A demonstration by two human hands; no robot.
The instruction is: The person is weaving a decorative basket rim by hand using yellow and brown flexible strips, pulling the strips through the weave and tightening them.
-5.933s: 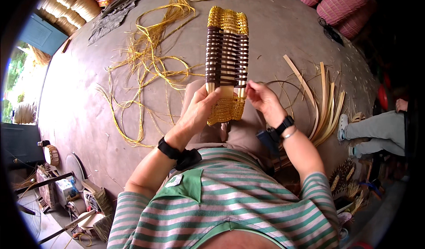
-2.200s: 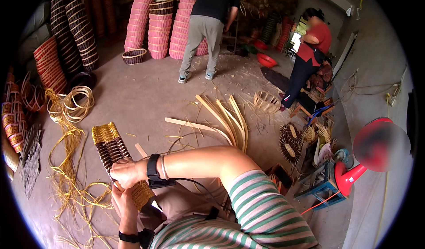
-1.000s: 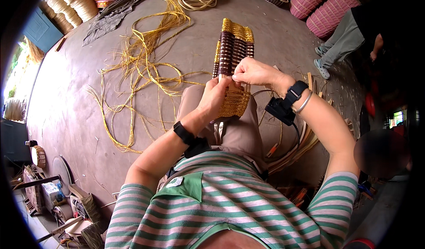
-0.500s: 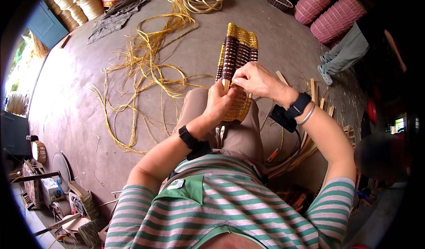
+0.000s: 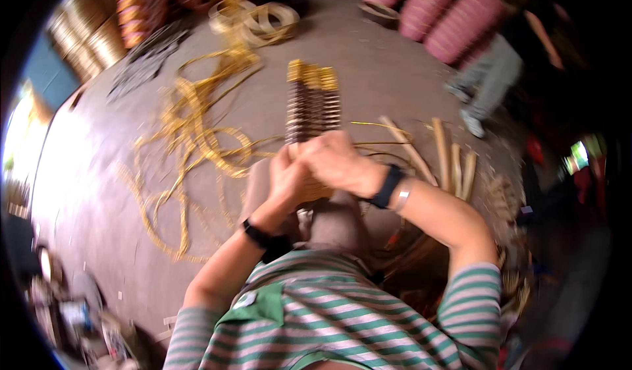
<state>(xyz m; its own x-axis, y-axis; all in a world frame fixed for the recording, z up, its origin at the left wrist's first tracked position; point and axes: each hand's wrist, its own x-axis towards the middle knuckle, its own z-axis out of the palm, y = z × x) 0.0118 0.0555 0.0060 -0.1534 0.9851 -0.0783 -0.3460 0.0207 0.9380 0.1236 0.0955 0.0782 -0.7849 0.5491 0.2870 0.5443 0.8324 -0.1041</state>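
A long woven basket piece (image 5: 313, 106), dark brown with gold ends, points away from me above my lap. My left hand (image 5: 286, 182) is closed round its near part on the left side. Right beside it, my right hand (image 5: 336, 162) is bent over the weave with fingers curled in and pressed together. What those fingers pinch is hidden and smeared by motion. Both hands cover the middle of the piece, and a little of its gold lower end shows beneath them.
Tangled gold strands (image 5: 191, 126) spread over the floor at left, below pale coils (image 5: 270, 24). Wooden strips (image 5: 441, 156) lie at right. Stacked pink baskets (image 5: 461, 24) stand at the far right, near a standing person's legs (image 5: 490, 74). Assorted tools and boxes crowd the lower left.
My view has shifted, so the scene sits differently and is blurred. My right hand has come closer over the left, its fingers more hidden. The woven piece stays in my hands.
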